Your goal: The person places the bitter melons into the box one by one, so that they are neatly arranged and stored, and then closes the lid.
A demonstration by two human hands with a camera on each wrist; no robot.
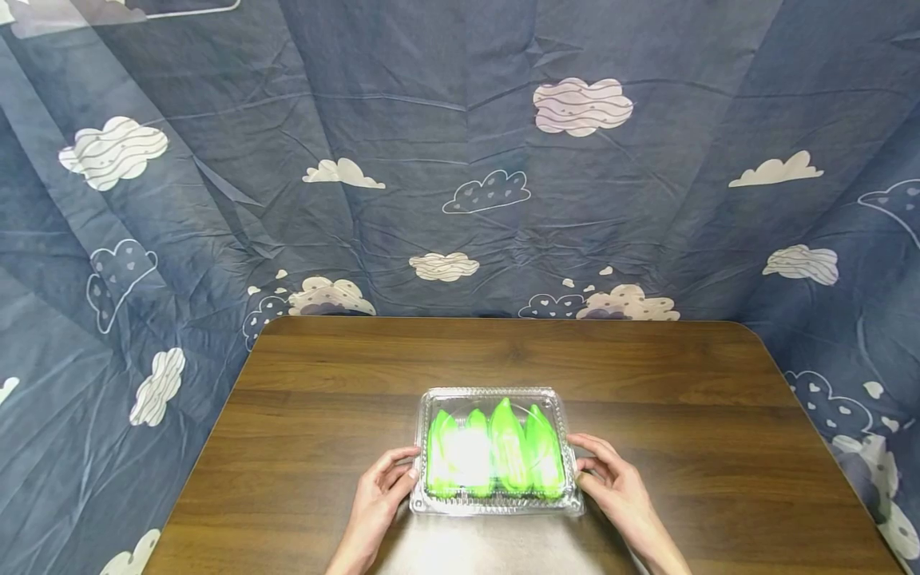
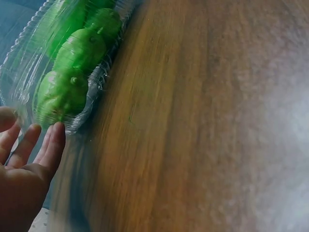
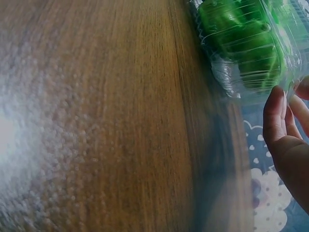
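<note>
A clear plastic clamshell box (image 1: 496, 505) is near the front middle of the table, its lid down. Inside lie several glossy green, pointed pieces (image 1: 509, 447), like fruit or vegetables; their exact kind is unclear. My left hand (image 1: 378, 493) holds the box's left side, thumb near the rim and fingertips (image 2: 58, 128) against the end wall. At the opposite side my right hand (image 1: 616, 489) grips the edge in the same way, its fingertips (image 3: 276, 93) touching the plastic. Glare hides part of the contents. Whether the box touches the table cannot be told.
The brown wooden table (image 1: 323, 383) has rounded far corners. A dark blue curtain (image 1: 431, 216) printed with clouds hangs behind it and along both sides. Bright light reflects off the tabletop in front of the box.
</note>
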